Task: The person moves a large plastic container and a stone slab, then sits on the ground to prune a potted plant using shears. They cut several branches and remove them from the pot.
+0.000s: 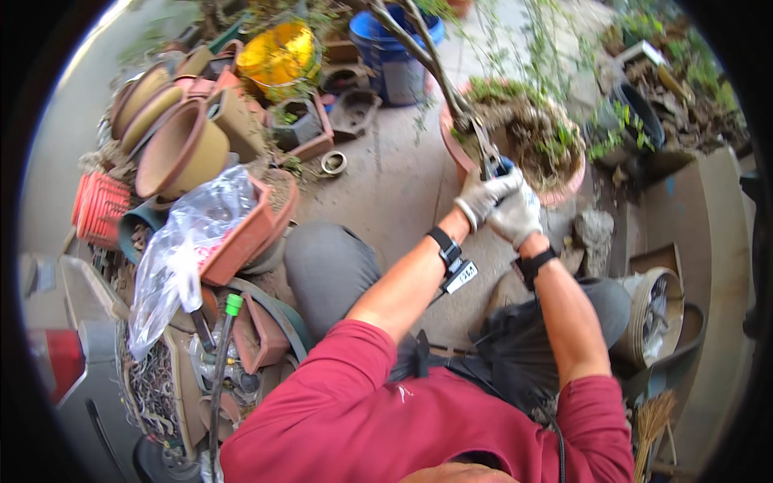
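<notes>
Both my hands wear pale work gloves and meet at the near rim of a round pink plant pot (453,145). My left hand (483,196) and my right hand (516,211) close together around the handles of a hand pruner (486,148). Its metal jaws reach up to the base of a woody trunk (444,78) that rises from the pot. Matted roots and soil (537,145) with some green moss fill the pot. The handles are mostly hidden by the gloves, and the jaws are slightly blurred.
Stacked clay and plastic pots (181,148) crowd the left, beside a clear plastic bag (193,241). A yellow bucket (279,54) and a blue bucket (395,66) stand beyond. Rocks (593,232) and nested buckets (649,314) lie on the right. A green-capped rod (221,356) stands near my left arm.
</notes>
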Motion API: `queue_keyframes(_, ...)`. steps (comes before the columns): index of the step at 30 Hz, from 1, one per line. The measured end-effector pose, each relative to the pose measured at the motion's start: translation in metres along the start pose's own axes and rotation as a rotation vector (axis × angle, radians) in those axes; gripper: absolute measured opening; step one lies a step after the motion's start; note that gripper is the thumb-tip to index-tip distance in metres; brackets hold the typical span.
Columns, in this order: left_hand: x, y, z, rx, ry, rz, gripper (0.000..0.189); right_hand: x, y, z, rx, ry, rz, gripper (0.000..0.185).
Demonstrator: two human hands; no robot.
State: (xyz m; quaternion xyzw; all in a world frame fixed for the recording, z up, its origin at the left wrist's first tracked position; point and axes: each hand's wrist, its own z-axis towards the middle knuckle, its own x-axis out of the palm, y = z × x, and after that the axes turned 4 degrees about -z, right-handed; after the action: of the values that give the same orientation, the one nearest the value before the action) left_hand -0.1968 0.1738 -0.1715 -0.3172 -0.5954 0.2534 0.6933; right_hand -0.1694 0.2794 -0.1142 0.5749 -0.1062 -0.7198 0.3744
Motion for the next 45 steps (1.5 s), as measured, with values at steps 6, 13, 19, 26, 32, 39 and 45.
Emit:
queue_keyframes(6,0.002,0.010,0.006,0.017,-0.115,0.050,0.015,0.002,-0.019,0.007,-0.074,0.039,0.125,0.054)
queue_keyframes(13,0.005,-0.021,-0.002,-0.045,0.053,0.115,0.023,-0.002,0.011,-0.001,0.043,-0.102,-0.033,0.045)
queue_keyframes(19,-0.002,-0.029,-0.001,-0.090,0.072,0.208,0.029,0.017,0.027,-0.002,0.166,-0.265,-0.089,0.039)
queue_keyframes(26,-0.010,-0.025,0.001,-0.082,0.167,0.141,0.051,0.024,0.007,0.006,0.144,-0.195,-0.200,0.027)
queue_keyframes(32,-0.004,-0.021,0.000,-0.050,0.120,0.095,0.040,0.033,-0.007,0.005,0.155,-0.199,0.003,0.034)
queue_keyframes(39,0.011,0.000,0.008,0.167,-0.158,0.239,0.031,0.020,-0.036,0.019,0.030,-0.092,-0.022,0.039)
queue_keyframes(45,0.006,0.015,0.024,0.308,-0.262,0.446,0.043,0.022,-0.065,0.043,-0.068,0.000,-0.075,0.044)
